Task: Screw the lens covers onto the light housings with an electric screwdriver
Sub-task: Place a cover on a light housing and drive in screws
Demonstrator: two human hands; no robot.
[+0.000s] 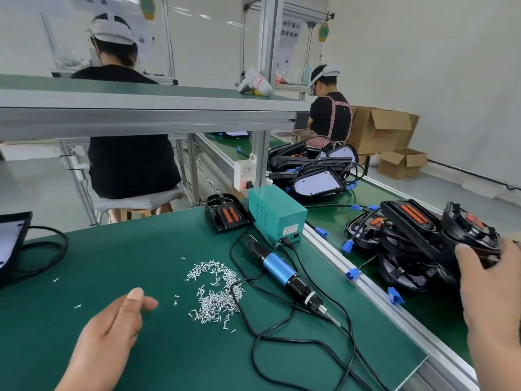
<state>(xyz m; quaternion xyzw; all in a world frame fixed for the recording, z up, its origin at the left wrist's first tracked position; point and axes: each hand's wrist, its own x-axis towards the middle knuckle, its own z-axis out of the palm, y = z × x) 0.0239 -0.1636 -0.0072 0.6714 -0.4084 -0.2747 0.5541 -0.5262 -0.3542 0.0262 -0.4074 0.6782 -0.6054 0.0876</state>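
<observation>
In the head view, the left grip (112,325) is held above the near part of the green tabletop (141,249), released, with fingers loosely bent and nothing in it. The right grip (490,292) is clasped on a black light housing (465,230) at the right edge of the frame, the thumb on the near side and the fingertips over the far rim. This housing rests on top of a pile of housings (406,249) with orange inserts and blue connectors, lying on the conveyor belt (338,218) just beside the tabletop. The electric screwdriver (284,270), blue-bodied, is laid flat on the tabletop between the two grips and touched by neither, its bit directed toward the near right. A scatter of small silver screws (217,292) lies just left of it, near the left grip. The screwdriver cable is connected to a teal power supply (276,214), beside which a single housing (227,211) is placed. A further stack of lamps (318,182) with white panels lies farther along the belt. Chinese characters are printed on a hanging sign (290,29) and in red on a cardboard box (377,131); neither can be read with certainty. The label on the power supply is too small to be read.
</observation>
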